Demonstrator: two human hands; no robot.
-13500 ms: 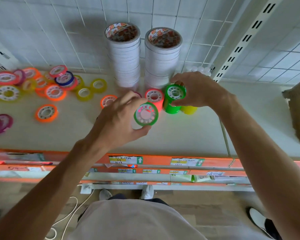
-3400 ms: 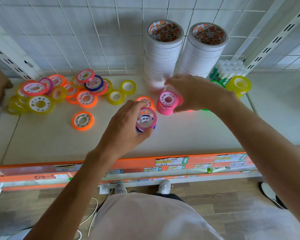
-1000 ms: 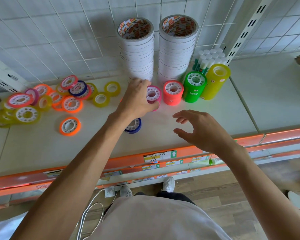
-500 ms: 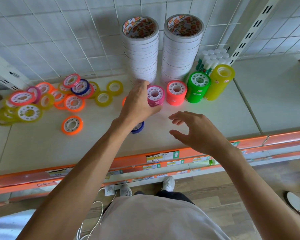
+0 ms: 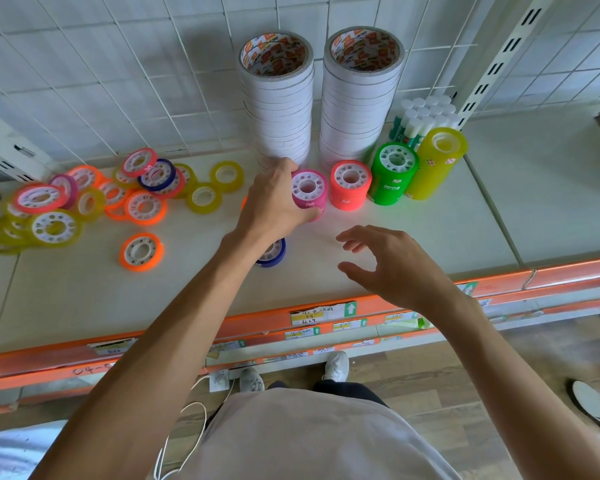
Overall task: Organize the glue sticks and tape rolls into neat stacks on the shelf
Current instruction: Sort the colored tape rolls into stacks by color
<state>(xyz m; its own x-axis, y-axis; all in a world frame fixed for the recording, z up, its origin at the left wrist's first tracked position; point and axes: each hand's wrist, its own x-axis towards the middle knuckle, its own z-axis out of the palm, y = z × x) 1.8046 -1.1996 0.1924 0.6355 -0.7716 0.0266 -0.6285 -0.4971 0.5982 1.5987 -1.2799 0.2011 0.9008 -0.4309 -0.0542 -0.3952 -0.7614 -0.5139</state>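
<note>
Four coloured stacks of small tape rolls stood in a row just in front of the two tall stacks of white double-sided tape [image 5: 317, 98], which I take as my landmark at the back of the shelf [image 5: 465, 230]. My left hand [image 5: 274, 202] was curled round the pink stack [image 5: 308, 194], thumb low on its near side and fingers wrapped over its far side, right below the left white tower. Just to the right of it stood the coral-red stack [image 5: 350, 188], then the green stack [image 5: 392, 178], then the taller yellow stack [image 5: 435, 162], each close beside the next. Behind the green and yellow stacks, to the right of the white towers, the glue sticks [image 5: 423, 116] stood upright in a tight cluster, white caps up.

My right hand [image 5: 385, 265] hovered nearer the shelf's front edge than the row, fingers spread and loosely bent, holding nothing. A blue roll [image 5: 274, 254] lay flat under my left wrist, partly hidden. Well to the left of the white towers lay a loose heap of rolls [image 5: 94, 199] in orange, pink, yellow and blue, with one orange roll [image 5: 141, 251] lying apart, nearer me.
</note>
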